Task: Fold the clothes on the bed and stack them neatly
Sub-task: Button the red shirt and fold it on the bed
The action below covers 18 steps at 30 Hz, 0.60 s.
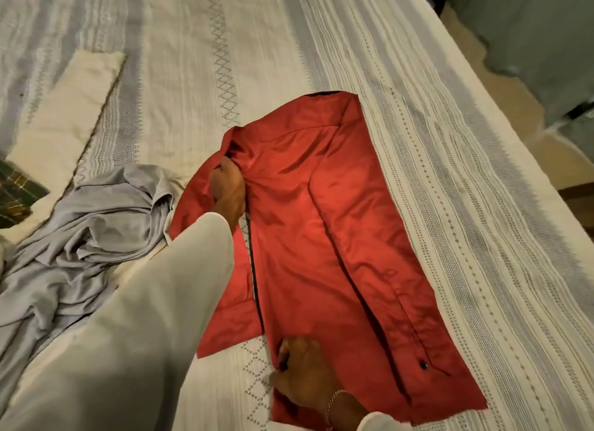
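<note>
While left hand (229, 186) grips red shirt (321, 225) | fingers hidden | right hand (305, 376) pinches hem

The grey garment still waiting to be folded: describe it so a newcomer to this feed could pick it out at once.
Start at the striped bedspread covering the bed and find the red shirt laid flat in the middle, which the left hand and right hand grip. Directly left of it lies the grey garment. It is the only crumpled, unfolded heap, pale grey rather than red, cream or plaid.

Left hand (228, 186) grips the red shirt's (324, 225) shoulder; right hand (305, 376) pinches its hem.
</note>
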Motion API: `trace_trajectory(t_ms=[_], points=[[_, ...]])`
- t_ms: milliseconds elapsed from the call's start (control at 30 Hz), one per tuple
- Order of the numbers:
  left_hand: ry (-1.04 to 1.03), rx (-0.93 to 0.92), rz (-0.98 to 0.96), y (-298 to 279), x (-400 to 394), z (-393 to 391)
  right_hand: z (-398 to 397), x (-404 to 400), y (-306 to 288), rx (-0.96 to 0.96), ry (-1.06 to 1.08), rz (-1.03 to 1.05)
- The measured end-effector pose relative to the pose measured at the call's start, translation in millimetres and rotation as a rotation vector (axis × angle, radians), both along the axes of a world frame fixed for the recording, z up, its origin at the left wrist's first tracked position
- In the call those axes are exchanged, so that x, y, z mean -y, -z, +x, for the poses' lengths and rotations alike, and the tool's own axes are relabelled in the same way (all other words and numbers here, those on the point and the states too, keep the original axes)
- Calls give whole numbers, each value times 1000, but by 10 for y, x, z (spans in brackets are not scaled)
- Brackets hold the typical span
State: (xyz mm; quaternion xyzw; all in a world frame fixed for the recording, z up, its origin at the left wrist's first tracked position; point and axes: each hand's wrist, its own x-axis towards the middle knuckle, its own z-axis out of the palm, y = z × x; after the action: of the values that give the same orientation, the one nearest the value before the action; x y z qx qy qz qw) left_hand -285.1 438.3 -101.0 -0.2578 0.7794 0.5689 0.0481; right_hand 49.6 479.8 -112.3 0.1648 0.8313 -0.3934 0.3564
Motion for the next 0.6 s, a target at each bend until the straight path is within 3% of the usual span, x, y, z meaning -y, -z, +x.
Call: trace_trajectory(t_ms=[100, 233, 300, 400, 600], points=[[193, 0, -68, 31, 92, 64, 49, -36, 13, -9, 140, -36], [266, -38, -86, -90, 73, 127, 24, -150, -55, 24, 130, -28], [346, 39, -105, -135, 70, 207, -32, -168, -71, 25, 146, -14], [494, 245, -303, 84, 157, 320, -191, -87, -56, -112, 272, 91], [628, 401, -397, -73, 273, 933, -577, 70, -120, -218, 168, 230]])
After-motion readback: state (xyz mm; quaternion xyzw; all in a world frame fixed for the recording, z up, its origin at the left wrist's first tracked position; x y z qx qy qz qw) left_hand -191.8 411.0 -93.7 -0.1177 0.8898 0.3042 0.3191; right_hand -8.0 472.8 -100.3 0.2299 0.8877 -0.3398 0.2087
